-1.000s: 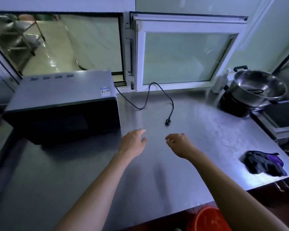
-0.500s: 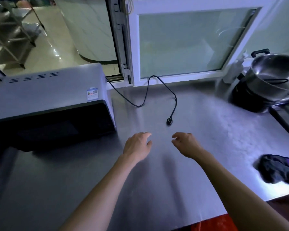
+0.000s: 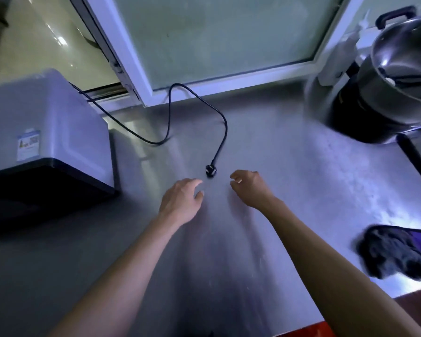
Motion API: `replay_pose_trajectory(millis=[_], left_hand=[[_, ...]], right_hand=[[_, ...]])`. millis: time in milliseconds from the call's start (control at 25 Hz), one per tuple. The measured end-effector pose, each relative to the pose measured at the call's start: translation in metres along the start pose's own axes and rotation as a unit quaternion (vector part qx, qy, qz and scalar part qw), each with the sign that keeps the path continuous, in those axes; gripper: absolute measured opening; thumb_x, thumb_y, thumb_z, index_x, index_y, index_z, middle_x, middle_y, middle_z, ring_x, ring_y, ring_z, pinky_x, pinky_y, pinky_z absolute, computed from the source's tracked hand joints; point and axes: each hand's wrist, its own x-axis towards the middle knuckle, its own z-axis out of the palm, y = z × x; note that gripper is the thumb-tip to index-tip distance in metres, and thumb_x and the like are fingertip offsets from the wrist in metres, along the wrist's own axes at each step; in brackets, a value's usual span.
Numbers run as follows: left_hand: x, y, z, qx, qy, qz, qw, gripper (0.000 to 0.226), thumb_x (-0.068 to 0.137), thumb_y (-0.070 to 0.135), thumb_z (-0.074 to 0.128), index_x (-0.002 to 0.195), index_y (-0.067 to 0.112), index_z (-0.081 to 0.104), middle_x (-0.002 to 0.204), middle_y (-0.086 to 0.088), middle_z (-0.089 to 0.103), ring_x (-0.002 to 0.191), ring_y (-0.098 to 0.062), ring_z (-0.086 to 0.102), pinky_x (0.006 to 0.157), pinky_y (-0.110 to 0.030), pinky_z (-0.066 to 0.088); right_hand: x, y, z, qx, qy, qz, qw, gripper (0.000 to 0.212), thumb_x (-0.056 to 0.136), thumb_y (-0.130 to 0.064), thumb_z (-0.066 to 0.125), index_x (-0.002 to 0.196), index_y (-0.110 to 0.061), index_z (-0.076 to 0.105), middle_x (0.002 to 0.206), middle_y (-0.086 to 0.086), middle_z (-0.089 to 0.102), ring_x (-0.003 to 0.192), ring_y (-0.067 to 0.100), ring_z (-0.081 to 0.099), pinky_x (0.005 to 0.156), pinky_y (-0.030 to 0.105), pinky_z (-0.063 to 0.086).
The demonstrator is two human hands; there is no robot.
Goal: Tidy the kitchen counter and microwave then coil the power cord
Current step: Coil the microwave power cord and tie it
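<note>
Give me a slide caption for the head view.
Both hands reach toward the microwave's unplugged power cord.

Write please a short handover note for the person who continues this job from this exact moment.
Left hand: open, holds nothing, just short of the plug.
Right hand: fingers loosely curled, holds nothing, to the right of the plug.
Power cord: loose on the steel counter, running from behind the microwave; unplugged.
Dark cloth: at the counter's right edge.
Done: cannot tell if wiping is finished.
Left: pick up the plug, coil the cord.
</note>
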Motion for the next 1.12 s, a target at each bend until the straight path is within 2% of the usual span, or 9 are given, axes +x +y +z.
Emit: replay_pose_trajectory(millis=[240,440,680,760,920,1040,1120], left_hand=[[0.067,0.033,0.003,-0.005,0.011,-0.016,1.0,0.036,0.094,0.034,0.053,0.128,0.025,0.058,0.122,-0.002,0.065,0.115,-0.029,0.056,0.093,-0.043,0.049],[0.122,0.041,0.007,-0.052,-0.004,-0.063,0.997,0.042,0.094,0.033,0.052,0.135,0.024,0.056,0.128,0.001,0.064,0.116,-0.025,0.06,0.098,-0.042,0.049],[0.164,0.049,0.025,-0.071,-0.003,-0.085,0.994,0.026,0.086,0.028,0.059,0.111,0.028,0.066,0.104,0.002,0.073,0.097,-0.029,0.066,0.084,-0.04,0.055],[0.166,0.048,0.027,-0.069,-0.011,-0.09,0.994,0.024,0.084,0.026,0.06,0.107,0.028,0.068,0.098,0.002,0.072,0.092,-0.028,0.066,0.08,-0.038,0.056],[0.149,0.046,0.028,-0.053,-0.038,-0.068,0.996,0.011,0.085,0.019,0.056,0.089,0.022,0.066,0.086,0.0,0.067,0.085,-0.031,0.063,0.069,-0.036,0.053],[0.122,0.045,0.021,-0.076,-0.03,-0.039,0.996,0.02,0.09,0.016,0.057,0.101,0.028,0.068,0.099,0.002,0.068,0.091,-0.026,0.063,0.076,-0.038,0.053],[0.101,0.042,0.017,-0.09,-0.008,-0.027,0.996,0.02,0.091,0.014,0.057,0.103,0.028,0.065,0.1,0.005,0.067,0.09,-0.022,0.062,0.076,-0.037,0.053]], right_hand=[[0.034,0.013,-0.007,0.014,-0.004,-0.028,0.999,0.029,0.095,-0.021,0.057,0.121,-0.013,0.068,0.12,0.01,0.069,0.107,0.027,0.065,0.089,0.03,0.049],[0.073,0.01,-0.019,0.038,0.005,-0.047,0.998,0.03,0.095,-0.02,0.057,0.123,-0.013,0.067,0.121,0.01,0.07,0.109,0.026,0.065,0.091,0.031,0.05],[0.113,0.026,-0.026,0.028,0.019,-0.034,0.999,0.028,0.097,-0.016,0.056,0.122,-0.01,0.068,0.121,0.012,0.07,0.111,0.029,0.064,0.093,0.033,0.05],[0.117,0.028,-0.029,0.034,0.029,-0.038,0.998,0.027,0.097,-0.015,0.057,0.12,-0.009,0.069,0.118,0.013,0.071,0.109,0.03,0.065,0.093,0.036,0.05],[0.116,0.023,-0.034,0.034,0.036,-0.033,0.998,0.028,0.096,-0.015,0.056,0.12,-0.011,0.069,0.116,0.012,0.071,0.108,0.028,0.065,0.09,0.032,0.05],[0.104,0.013,-0.038,0.041,0.047,-0.039,0.997,0.03,0.095,-0.016,0.057,0.123,-0.014,0.067,0.119,0.009,0.07,0.107,0.026,0.065,0.085,0.024,0.045],[0.095,0.004,-0.043,0.043,0.084,-0.065,0.993,0.031,0.094,-0.016,0.059,0.124,-0.014,0.064,0.124,0.007,0.067,0.106,0.025,0.065,0.086,0.028,0.048]])
